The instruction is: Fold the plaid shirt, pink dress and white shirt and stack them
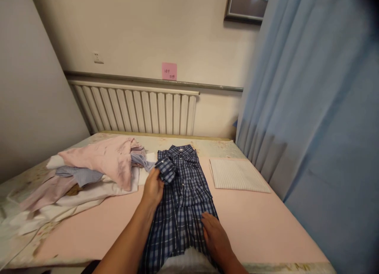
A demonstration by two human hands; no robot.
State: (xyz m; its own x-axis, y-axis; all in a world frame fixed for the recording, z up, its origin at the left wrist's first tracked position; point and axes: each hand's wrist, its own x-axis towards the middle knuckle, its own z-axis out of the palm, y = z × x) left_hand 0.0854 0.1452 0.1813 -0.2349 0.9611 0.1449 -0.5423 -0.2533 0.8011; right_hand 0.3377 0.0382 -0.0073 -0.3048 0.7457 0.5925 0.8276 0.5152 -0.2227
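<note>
A blue plaid shirt (189, 220) lies lengthwise on the pink cloth, its collar toward the wall and its sides folded inward. My left hand (153, 189) is closed on the cuff end of one sleeve, lifted at the shirt's left edge. On the lower right part of the shirt, my right hand (213, 230) rests flat with its fingers stretched out. At the near edge, the shirt's lower end is partly hidden by a whitish piece of clothing in front of me.
Several crumpled garments, a pink one (109, 155) on top, form a pile at the left. A folded striped cloth (237, 174) lies at the right, beside a blue curtain (296, 92). Behind the bed's pink cloth (254, 222) stands a white radiator (142, 110).
</note>
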